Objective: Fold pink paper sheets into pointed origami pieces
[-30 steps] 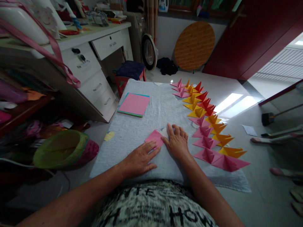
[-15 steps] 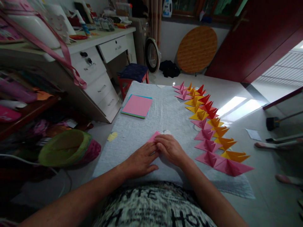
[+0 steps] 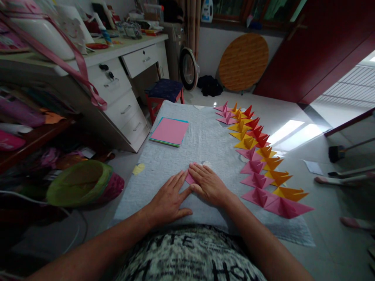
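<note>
A small pink piece of folded origami paper [image 3: 190,178] lies on the cloth-covered table [image 3: 164,164], mostly hidden under my hands. My right hand [image 3: 207,183] rests flat over it, fingers stretched out. At its left edge is my left hand [image 3: 170,199], lying flat with the thumb apart and the fingertips touching or close to the paper. Farther up the table sits a stack of square paper [image 3: 170,132], pink on top. Rows of folded paper cranes [image 3: 258,180] in pink, yellow, orange and red stand along the right side.
A green-lined bin [image 3: 79,183] stands on the floor left of the table. Beyond it are a white desk with drawers [image 3: 125,111] and a stool with a dark cushion [image 3: 164,89]. A round wooden board [image 3: 243,61] leans on the back wall. Another person's legs [image 3: 351,178] show at right.
My left hand has slid left, off the middle of the pink paper, and its fingers have spread. The right hand has flattened over the paper, fingers now extended.
</note>
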The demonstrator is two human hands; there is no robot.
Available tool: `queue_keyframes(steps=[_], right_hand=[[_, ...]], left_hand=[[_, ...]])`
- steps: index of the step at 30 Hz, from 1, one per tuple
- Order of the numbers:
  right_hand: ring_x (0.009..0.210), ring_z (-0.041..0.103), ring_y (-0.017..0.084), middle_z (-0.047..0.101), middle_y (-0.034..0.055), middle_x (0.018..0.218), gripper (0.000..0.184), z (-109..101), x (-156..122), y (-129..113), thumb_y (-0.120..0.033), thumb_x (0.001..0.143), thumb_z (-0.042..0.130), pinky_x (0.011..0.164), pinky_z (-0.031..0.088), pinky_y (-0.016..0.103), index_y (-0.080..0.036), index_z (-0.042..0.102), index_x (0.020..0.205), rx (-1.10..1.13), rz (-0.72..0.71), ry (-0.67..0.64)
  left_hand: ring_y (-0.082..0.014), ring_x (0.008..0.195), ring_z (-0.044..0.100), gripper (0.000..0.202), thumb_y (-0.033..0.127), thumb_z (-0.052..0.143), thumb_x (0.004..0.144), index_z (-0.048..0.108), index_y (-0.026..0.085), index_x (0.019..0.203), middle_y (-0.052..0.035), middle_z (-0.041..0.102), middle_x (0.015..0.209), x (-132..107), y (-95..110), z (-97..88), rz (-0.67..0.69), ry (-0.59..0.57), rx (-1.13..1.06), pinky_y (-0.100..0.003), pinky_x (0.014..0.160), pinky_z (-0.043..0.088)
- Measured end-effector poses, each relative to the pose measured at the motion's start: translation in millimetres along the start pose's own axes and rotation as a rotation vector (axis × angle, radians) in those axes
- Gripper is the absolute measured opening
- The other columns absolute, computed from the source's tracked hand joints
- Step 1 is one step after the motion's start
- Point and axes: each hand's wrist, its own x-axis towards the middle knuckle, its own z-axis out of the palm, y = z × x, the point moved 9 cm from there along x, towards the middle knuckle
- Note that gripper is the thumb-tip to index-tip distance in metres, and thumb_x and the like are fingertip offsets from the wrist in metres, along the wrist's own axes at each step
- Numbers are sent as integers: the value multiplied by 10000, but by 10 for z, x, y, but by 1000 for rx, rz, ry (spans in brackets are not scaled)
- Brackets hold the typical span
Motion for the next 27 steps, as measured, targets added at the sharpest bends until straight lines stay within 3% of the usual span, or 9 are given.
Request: queue_keyframes(steps=[6, 9, 12, 16, 19, 22, 27], right_hand=[[1493, 306, 236, 339, 111, 1606, 546, 56, 36, 77, -369, 1020, 422, 1223, 228, 468, -161, 388, 1524, -50, 28, -16], [1497, 293, 262, 316, 115, 1617, 566, 35, 106, 203, -385, 1012, 426, 1219, 222, 484, -159, 379, 1530, -88, 105, -1], [1495, 289, 294, 334, 132, 1609, 556, -26, 140, 364, -381, 1007, 420, 1212, 219, 525, -151, 404, 1513, -77, 196, 52], [1466, 346, 286, 435, 179, 1546, 530, -119, 34, 502, -275, 983, 366, 1185, 293, 519, -111, 416, 1485, 69, 202, 207], [1390, 441, 278, 524, 184, 1458, 655, -138, -108, 484, -138, 827, 443, 1156, 341, 523, -125, 391, 1480, 155, 111, 289], [1333, 476, 291, 565, 186, 1385, 733, -157, -208, 419, -76, 713, 471, 1133, 359, 532, -123, 416, 1443, 171, 61, 333], [1129, 574, 290, 667, 145, 1194, 566, -214, -209, 399, -80, 771, 517, 1017, 433, 507, -167, 524, 1330, 209, 139, 352]], left_hand=[[-428, 1499, 199, 861, 682, 639, 798, 391, 287, 1522, -167, 161, 1663, 35, 24, 1, -27, -117, -8, -571, 1179, 237], [-430, 1509, 160, 872, 687, 609, 820, 314, 318, 1554, -153, 116, 1674, 33, 24, 13, -40, -163, -28, -581, 1180, 222], [-447, 1511, 135, 828, 680, 610, 824, 336, 364, 1539, -137, 120, 1675, 11, 22, 18, -28, -169, -63, -608, 1173, 215], [-403, 1482, 266, 832, 540, 680, 834, 326, 306, 1550, -167, 272, 1627, 9, -68, -75, -53, -59, -141, -573, 1163, 283], [-333, 1419, 394, 830, 416, 699, 835, 324, 206, 1545, -183, 384, 1564, 65, -193, -195, -145, 59, -197, -495, 1151, 354], [-336, 1384, 431, 829, 467, 746, 779, 417, 175, 1481, -184, 431, 1526, 174, -226, -251, -211, 94, -181, -493, 1140, 374], [-390, 1325, 458, 825, 624, 751, 716, 555, 122, 1340, -219, 505, 1440, 341, -126, -260, -254, 126, -95, -541, 1106, 387]])
